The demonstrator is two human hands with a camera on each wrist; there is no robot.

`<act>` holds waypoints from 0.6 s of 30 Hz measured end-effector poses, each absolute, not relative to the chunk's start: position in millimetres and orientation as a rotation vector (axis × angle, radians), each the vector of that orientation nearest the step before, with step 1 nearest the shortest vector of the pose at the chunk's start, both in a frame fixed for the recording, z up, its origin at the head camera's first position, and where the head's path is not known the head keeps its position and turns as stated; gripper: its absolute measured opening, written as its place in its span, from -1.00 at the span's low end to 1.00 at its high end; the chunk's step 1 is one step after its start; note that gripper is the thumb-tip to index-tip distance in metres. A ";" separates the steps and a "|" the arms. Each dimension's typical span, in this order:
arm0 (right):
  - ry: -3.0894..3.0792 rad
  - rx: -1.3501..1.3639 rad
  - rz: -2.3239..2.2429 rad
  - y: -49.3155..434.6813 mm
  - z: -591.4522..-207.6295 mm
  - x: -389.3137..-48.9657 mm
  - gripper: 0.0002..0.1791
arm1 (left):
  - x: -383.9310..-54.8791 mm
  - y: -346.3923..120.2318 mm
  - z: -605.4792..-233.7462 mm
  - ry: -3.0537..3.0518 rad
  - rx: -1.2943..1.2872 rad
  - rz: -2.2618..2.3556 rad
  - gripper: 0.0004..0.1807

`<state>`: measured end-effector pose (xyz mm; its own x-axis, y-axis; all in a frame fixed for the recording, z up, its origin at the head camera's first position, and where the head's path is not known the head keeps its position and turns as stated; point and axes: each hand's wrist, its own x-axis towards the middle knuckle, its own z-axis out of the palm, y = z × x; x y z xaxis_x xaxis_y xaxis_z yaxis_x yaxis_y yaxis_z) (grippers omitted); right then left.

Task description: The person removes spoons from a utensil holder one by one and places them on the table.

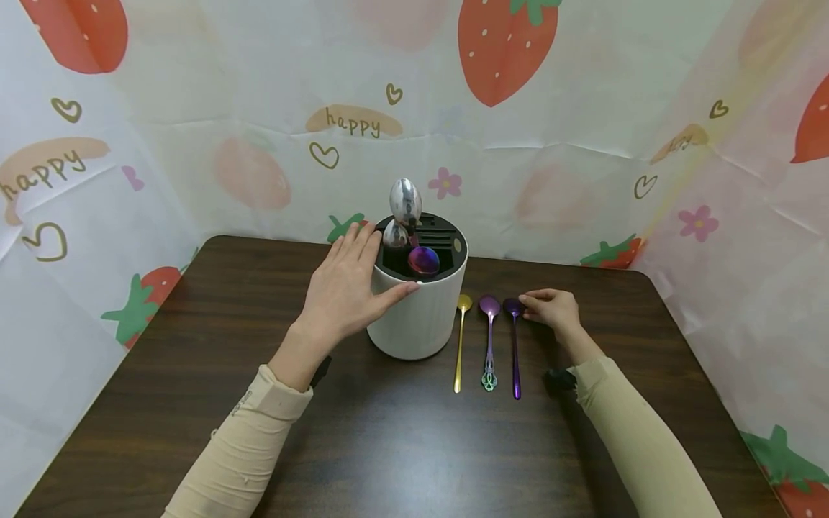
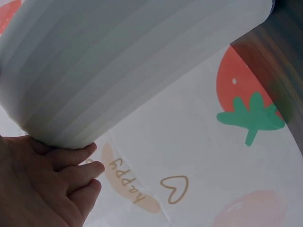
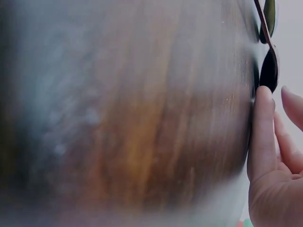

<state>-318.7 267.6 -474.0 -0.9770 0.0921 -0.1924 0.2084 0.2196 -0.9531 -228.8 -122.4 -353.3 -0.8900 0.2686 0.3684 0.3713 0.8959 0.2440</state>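
My left hand (image 1: 340,284) lies against the left side of a white cylindrical utensil holder (image 1: 417,320), fingers straight and thumb across its front rim. In the left wrist view, its fingertips touch the holder's ribbed wall (image 2: 94,85). Two silver spoons (image 1: 406,201) and a purple-blue spoon (image 1: 424,261) stand bowl-up in the black slotted top. On the table, my right hand (image 1: 555,311) is at the bowl end of a dark purple spoon (image 1: 516,360). In the right wrist view, the index finger touches that bowl (image 3: 270,71), while the thumb stands apart from it.
Left of the dark purple spoon lie a lilac spoon (image 1: 489,338) with an ornate handle and a gold spoon (image 1: 460,345), bowls pointing away. The dark wooden table (image 1: 414,446) meets a strawberry-printed cloth (image 1: 550,144) at the back and sides.
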 end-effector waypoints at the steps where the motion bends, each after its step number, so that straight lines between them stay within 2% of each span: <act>1: 2.379 0.304 -1.878 267.9 -473.6 -318.3 -0.52 | -229.1 -122.4 -353.4 -2.734 -0.475 -0.443 0.17; 11: 2.351 0.279 -1.882 270.5 -468.9 -309.5 -0.37 | -229.1 -123.0 -353.0 -2.734 -0.474 -0.440 0.16; 18: 2.357 0.247 -1.883 271.5 -454.6 -291.4 -0.29 | -229.4 -122.8 -353.3 -2.729 -0.476 -0.443 0.17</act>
<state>-291.4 271.5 -454.6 -0.9801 0.0555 -0.1905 0.1981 0.2155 -0.9562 -229.4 -122.8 -353.3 -0.8883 0.2687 0.3726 0.3727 0.8957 0.2426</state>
